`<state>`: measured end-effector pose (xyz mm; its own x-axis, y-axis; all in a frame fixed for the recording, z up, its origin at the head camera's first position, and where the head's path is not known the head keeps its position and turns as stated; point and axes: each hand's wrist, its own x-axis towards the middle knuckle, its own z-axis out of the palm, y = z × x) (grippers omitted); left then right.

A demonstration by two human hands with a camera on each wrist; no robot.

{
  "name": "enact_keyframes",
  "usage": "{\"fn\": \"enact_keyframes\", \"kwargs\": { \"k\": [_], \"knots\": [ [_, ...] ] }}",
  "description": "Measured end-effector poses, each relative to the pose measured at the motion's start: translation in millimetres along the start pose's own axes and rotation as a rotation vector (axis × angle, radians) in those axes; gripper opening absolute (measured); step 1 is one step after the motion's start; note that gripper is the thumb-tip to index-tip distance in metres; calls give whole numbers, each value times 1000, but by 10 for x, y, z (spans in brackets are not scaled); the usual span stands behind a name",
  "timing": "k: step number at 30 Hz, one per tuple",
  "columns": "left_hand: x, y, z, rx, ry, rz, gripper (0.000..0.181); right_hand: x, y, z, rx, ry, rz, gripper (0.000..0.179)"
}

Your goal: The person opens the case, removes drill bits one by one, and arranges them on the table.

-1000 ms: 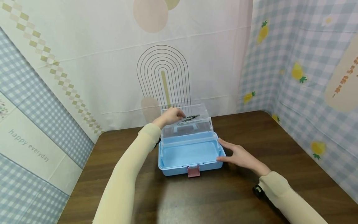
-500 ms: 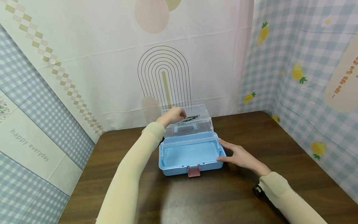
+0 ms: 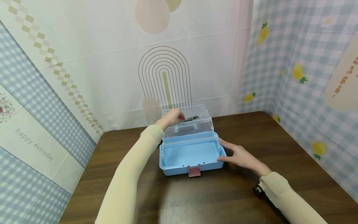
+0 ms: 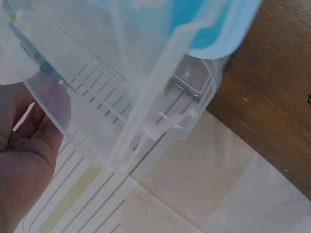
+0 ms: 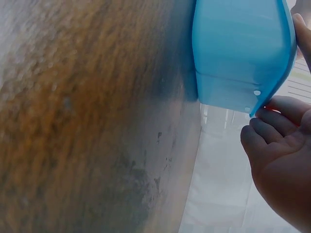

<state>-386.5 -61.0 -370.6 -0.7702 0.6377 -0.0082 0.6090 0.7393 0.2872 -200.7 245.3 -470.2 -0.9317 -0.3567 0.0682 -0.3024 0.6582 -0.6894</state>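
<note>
A light-blue plastic storage box (image 3: 193,155) stands on the table with its clear hinged lid (image 3: 199,109) swung up and back. A clear tray (image 3: 193,128) sits raised behind the open base. My left hand (image 3: 172,117) reaches over the tray and pinches one end of a slim black-and-white patterned stick (image 3: 190,119); its kind is not clear. In the left wrist view, the fingertips (image 4: 58,99) show through the clear plastic. My right hand (image 3: 239,156) holds the box's right end, thumb at the front rim and fingers (image 5: 279,119) at the back corner.
A pink latch (image 3: 194,171) hangs down at the box's front. The dark wooden table (image 3: 195,199) reaches back to a patterned cloth (image 3: 117,77), and a checked cloth (image 3: 302,68) with pineapples closes off the right side.
My left hand and the patterned stick have shifted slightly, the stick now a little lower and further left over the tray. The right hand keeps its place on the box.
</note>
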Motion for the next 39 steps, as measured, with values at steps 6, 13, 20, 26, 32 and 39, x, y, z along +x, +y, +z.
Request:
{"fn": "enact_keyframes", "kwargs": {
  "k": [6, 13, 20, 26, 32, 39],
  "knots": [
    [-9, -29, 40, -12, 41, 6, 24, -8, 17, 4, 5, 0, 4, 94],
    [10, -39, 59, 25, 67, 10, 22, -10, -9, 3, 3, 0, 6, 94],
    [-7, -38, 73, 14, 80, -2, 24, 3, 1, 4, 0, -2, 15, 95],
    [-22, -36, 74, -3, 76, -6, 28, 8, 18, 13, -4, 2, 10, 95],
    [-27, -52, -14, -96, 93, -39, 27, 8, 27, 22, 0, 0, 6, 94],
    [-9, -100, -124, -116, 133, -31, 24, 6, 23, 8, 2, 4, 4, 94]
  ]
}}
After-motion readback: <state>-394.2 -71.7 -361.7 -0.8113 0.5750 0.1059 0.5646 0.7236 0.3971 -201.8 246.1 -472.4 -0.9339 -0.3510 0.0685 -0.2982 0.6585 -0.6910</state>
